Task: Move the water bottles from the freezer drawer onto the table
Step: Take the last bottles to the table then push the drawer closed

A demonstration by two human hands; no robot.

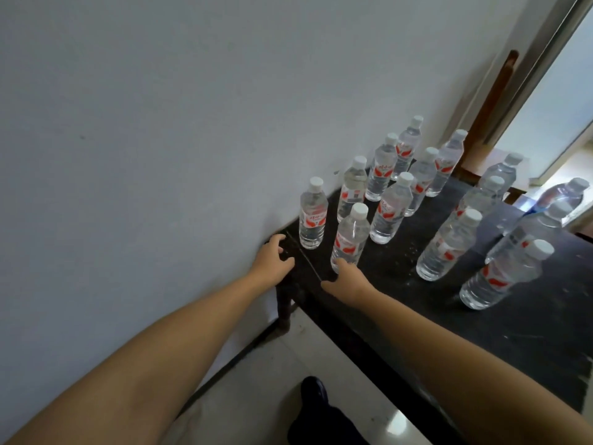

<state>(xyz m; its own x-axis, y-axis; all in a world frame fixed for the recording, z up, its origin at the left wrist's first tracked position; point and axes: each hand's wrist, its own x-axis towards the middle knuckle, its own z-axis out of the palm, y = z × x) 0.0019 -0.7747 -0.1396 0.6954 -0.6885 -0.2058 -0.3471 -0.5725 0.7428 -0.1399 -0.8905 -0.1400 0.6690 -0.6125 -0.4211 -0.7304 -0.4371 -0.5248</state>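
Standing upright on the black, speckled table (pixel 401 261) by the white wall are many clear plastic water bottles with white caps and red labels (pixel 390 210). Left hand (pixel 271 256) hovers at the table's corner, fingers curled and empty. Right hand (pixel 345 281) lies open, fingertips touching the base of the nearest bottle (pixel 349 237).
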